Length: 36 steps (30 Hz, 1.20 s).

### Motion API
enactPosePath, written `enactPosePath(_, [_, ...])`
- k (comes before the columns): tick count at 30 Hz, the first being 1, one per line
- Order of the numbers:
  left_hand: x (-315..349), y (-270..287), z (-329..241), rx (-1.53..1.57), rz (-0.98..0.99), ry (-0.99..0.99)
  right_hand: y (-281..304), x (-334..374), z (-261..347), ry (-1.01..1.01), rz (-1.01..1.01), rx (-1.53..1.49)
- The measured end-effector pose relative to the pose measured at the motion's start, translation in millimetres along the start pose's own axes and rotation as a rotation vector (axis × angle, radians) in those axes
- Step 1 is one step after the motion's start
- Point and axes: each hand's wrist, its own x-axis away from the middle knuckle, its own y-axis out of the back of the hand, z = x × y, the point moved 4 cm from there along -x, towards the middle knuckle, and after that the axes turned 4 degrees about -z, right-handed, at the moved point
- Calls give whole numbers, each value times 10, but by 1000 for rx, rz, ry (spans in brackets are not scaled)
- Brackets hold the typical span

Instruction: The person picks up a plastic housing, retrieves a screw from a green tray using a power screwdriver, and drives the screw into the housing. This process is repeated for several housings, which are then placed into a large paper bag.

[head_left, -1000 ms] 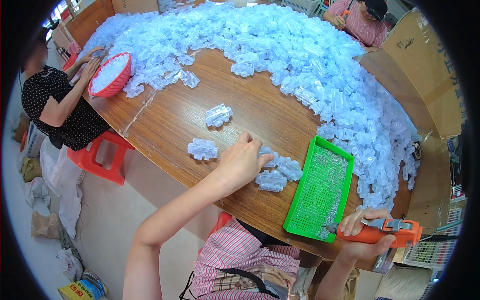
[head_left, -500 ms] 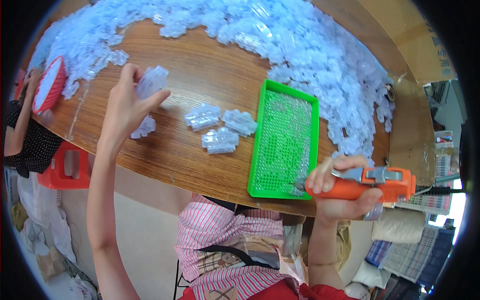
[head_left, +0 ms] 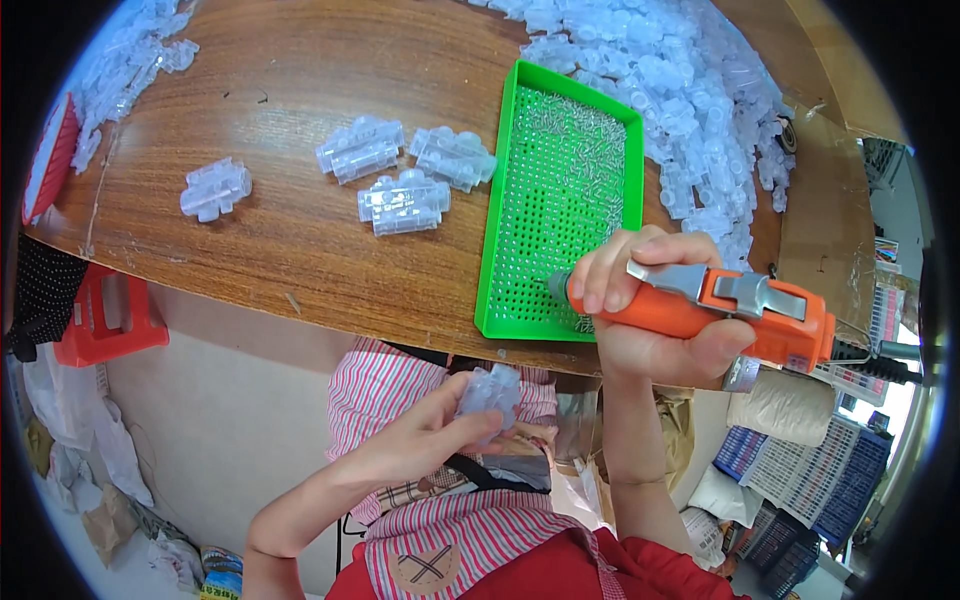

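Observation:
My left hand (head_left: 440,432) is closed around a clear plastic part (head_left: 490,400), held before my striped apron just off the table's front edge. In my right hand (head_left: 660,310) is an orange power screwdriver (head_left: 690,318) with a grey metal lever. Its tip is low over the near end of a green perforated tray (head_left: 490,290) with many small metal screws (head_left: 585,150) in it. Left of the tray lie three similar clear parts, one of them the nearest clear part (head_left: 405,203). Farther left, another clear part (head_left: 216,189) lies alone on the wood.
A big heap of clear plastic parts (head_left: 690,120) covers the back right of the wooden table (head_left: 300,255); more are piled at the far left. A red basket (head_left: 55,160) sits at the left edge, above a red stool (head_left: 110,320). A cardboard wall (head_left: 830,220) bounds the right.
My left hand has come from the table's left side to in front of my apron, carrying the clear part. The screwdriver has shifted slightly up in view. My view has also tilted.

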Motion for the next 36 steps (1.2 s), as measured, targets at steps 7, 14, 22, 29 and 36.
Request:
enactPosePath(7, [-174,-13,82,-23,-86,-85,24,-13,-68,5,48,-38])
enactPosePath(14, [-230,35,164,-50,-138,-147,-8,-21,-57,13,67,-24])
enactPosePath(22, [-215,0,160,-150,-190,-183,-4,-24,-79,12,76,-36])
enactPosePath(29, [-222,-26,170,-134,-218,-179,-62,-25,78,19,118,5])
enactPosePath(36, [-198,-69,176,-143,-258,-169,-325,300,550,-74,111,30])
